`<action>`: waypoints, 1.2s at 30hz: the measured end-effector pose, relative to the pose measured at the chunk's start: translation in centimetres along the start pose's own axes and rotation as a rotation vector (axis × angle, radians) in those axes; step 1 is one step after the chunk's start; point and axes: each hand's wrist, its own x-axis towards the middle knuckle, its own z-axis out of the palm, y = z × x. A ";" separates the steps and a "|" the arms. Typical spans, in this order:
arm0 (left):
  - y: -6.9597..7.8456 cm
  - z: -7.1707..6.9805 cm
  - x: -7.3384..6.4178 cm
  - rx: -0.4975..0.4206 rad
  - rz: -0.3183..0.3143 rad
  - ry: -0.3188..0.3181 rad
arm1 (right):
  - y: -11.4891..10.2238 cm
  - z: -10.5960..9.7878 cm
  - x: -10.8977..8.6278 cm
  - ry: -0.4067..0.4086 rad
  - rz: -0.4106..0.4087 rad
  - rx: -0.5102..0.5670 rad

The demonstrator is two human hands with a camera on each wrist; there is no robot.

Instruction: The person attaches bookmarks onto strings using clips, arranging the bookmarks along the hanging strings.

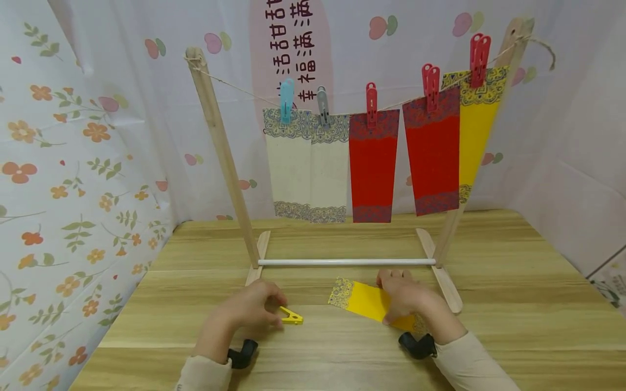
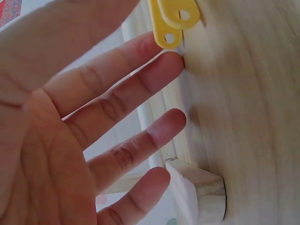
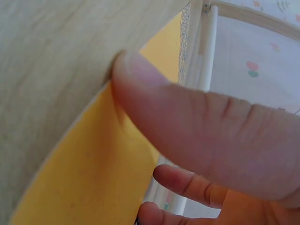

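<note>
Flat on the wooden table lies a yellow card (image 1: 364,300) with blue patterned ends. My right hand (image 1: 406,296) spans its width, the thumb (image 3: 140,89) at the near edge and fingers at the far edge. In the right wrist view the card bends slightly beside the thumb. My left hand (image 1: 251,307) is by a yellow clothespin (image 1: 292,316) on the table, fingertips right at its handle ends. In the left wrist view those handles (image 2: 171,21) overlap the index fingertip, the other fingers are extended, and the thumb tip is outside the picture.
A wooden stand with two posts (image 1: 222,146) and a white bottom bar (image 1: 344,262) stands behind my hands. From its string (image 1: 235,86) hang two cream cards (image 1: 290,168), two red cards (image 1: 374,174) and another yellow card (image 1: 476,127), held by several clothespins. Floral curtains (image 1: 73,217) surround the table.
</note>
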 end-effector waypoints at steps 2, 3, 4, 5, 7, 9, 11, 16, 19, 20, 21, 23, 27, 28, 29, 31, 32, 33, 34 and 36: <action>0.0 0.1 0.0 0.029 -0.017 0.011 | 0.0 -0.1 -0.1 0.002 0.004 -0.001; 0.0 0.1 0.0 0.039 -0.023 0.015 | 0.0 -0.1 -0.2 0.003 0.004 -0.002; 0.0 0.1 0.0 0.049 -0.026 0.018 | 0.0 -0.2 -0.2 0.005 0.004 -0.003; 0.0 0.1 0.0 0.056 -0.028 0.020 | 0.1 -0.2 -0.2 0.008 0.003 -0.003; 0.0 0.1 0.1 0.067 -0.022 0.021 | 0.1 -0.2 -0.2 0.016 0.005 -0.006; 0.0 0.1 0.2 0.078 -0.005 0.022 | 0.1 -0.2 -0.2 0.023 0.004 -0.013; 0.1 0.0 0.3 0.088 0.009 0.024 | 0.0 -0.2 -0.2 0.030 0.003 -0.020; 0.2 -0.1 0.3 0.132 0.019 0.033 | -0.2 -0.4 0.0 0.036 0.005 -0.026; 0.2 0.0 0.3 0.160 0.021 0.041 | -0.1 -0.5 0.1 0.041 0.011 -0.025; 0.2 0.0 0.3 0.168 0.021 0.044 | 0.0 -0.5 0.2 0.041 0.014 -0.024; 0.2 0.1 0.3 0.171 0.021 0.048 | 0.0 -0.5 0.2 0.044 0.015 -0.020; 0.1 0.2 0.3 0.168 0.011 0.050 | 0.2 -0.6 0.3 0.049 0.021 -0.009; -0.1 0.4 0.2 0.149 -0.007 0.050 | 0.4 -0.5 0.4 0.052 0.033 0.014; -0.2 0.5 0.1 0.146 -0.009 0.048 | 0.5 -0.5 0.5 0.052 0.035 0.017; -0.3 0.5 0.1 0.143 -0.006 0.049 | 0.5 -0.4 0.5 0.051 0.035 0.021; -0.4 0.5 0.1 0.141 0.006 0.050 | 0.6 -0.4 0.5 0.053 0.028 0.024; -0.4 0.5 0.1 0.138 0.015 0.050 | 0.6 -0.4 0.6 0.053 0.024 0.030; -0.5 0.5 0.1 0.135 0.020 0.050 | 0.6 -0.4 0.6 0.054 0.020 0.039; -0.5 0.5 0.1 0.127 0.025 0.049 | 0.7 -0.4 0.6 0.053 0.015 0.046; -0.6 0.4 0.2 0.112 0.035 0.050 | 0.8 -0.4 0.7 0.055 0.001 0.068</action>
